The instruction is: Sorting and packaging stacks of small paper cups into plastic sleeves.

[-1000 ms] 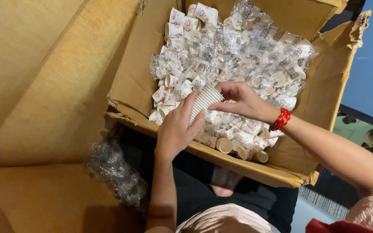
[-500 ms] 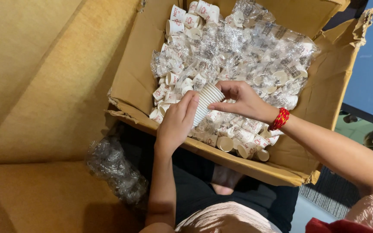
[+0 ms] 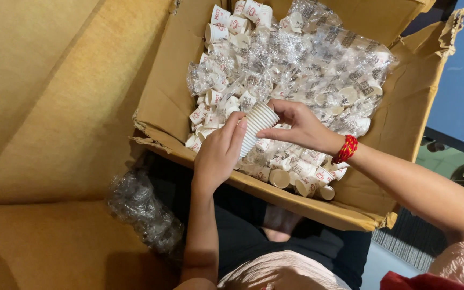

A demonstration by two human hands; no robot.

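Note:
A stack of small white ribbed paper cups is held over an open cardboard box. My left hand wraps around the lower part of the stack. My right hand, with a red bracelet at the wrist, pinches the stack's upper end with fingertips. The box is filled with several loose white paper cups with red print and clear plastic sleeves of cups.
A crumpled clear plastic wrapper lies on the brown surface below the box, by my left forearm. Large cardboard panels fill the left side. A torn box flap stands at the upper right.
Both hands stay on the cup stack; the stack has tilted a little and my left fingers have shifted slightly along it.

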